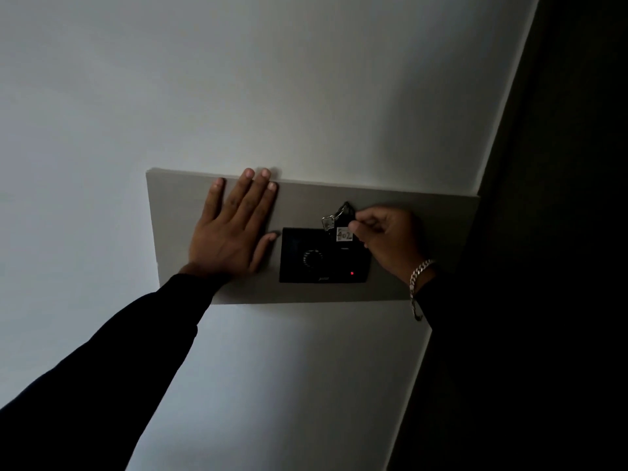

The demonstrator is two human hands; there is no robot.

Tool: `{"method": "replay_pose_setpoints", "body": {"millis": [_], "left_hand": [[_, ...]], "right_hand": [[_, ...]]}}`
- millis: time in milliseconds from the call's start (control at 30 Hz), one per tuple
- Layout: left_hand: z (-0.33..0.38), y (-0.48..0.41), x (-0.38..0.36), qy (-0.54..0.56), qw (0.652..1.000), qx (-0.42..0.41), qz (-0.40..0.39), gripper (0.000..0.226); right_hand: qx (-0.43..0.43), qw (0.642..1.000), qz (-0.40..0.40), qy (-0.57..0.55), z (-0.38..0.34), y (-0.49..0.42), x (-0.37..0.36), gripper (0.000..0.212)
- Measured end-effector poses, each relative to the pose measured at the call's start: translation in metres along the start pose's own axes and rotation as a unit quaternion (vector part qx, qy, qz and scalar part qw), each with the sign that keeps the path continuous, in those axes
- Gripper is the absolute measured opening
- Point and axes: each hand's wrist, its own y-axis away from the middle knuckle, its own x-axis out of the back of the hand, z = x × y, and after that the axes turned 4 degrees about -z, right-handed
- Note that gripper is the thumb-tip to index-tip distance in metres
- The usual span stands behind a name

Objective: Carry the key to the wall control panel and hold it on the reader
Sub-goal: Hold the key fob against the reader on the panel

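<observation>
A black control panel [319, 263] with a round dial and a small red light is set into a grey board [390, 294] on the white wall. My right hand [387, 239] pinches the key [334, 220], a metal key on a ring with a black fob and a white numbered tag, and presses it against the panel's upper right corner. My left hand [234, 229] lies flat on the grey board just left of the panel, fingers spread, its thumb touching the panel's left edge. It holds nothing.
The white wall [238, 79] fills most of the view in dim light. A dark doorway or wall edge [560, 164] runs down the right side. A silver chain bracelet [416, 283] hangs on my right wrist.
</observation>
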Motion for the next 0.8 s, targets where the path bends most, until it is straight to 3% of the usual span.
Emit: {"method": "replay_pose_setpoints", "body": {"millis": [133, 233, 333, 433, 633, 800], "left_hand": [[-0.002, 0.001, -0.003, -0.008, 1.0, 0.003, 0.006, 0.072], [-0.002, -0.001, -0.002, -0.013, 1.0, 0.001, 0.005, 0.072], [-0.001, -0.001, -0.001, -0.012, 1.0, 0.002, 0.009, 0.072], [0.0, 0.0, -0.001, -0.011, 1.0, 0.003, 0.017, 0.073], [-0.001, 0.0, -0.003, -0.019, 1.0, 0.003, 0.014, 0.074], [-0.001, 0.001, -0.005, -0.027, 1.0, 0.002, 0.011, 0.075]], "right_hand": [[0.054, 0.992, -0.015, 0.115, -0.016, -0.004, 0.013, 0.024], [0.181, 0.962, -0.061, 0.195, -0.037, -0.012, 0.025, 0.039], [0.246, 0.924, -0.134, 0.262, -0.047, -0.018, 0.023, 0.029], [0.295, 0.898, -0.14, 0.294, -0.046, -0.024, 0.02, 0.015], [0.288, 0.941, -0.058, 0.167, -0.036, -0.02, 0.02, 0.01], [0.287, 0.945, -0.044, 0.151, -0.032, -0.017, 0.016, 0.011]]}}
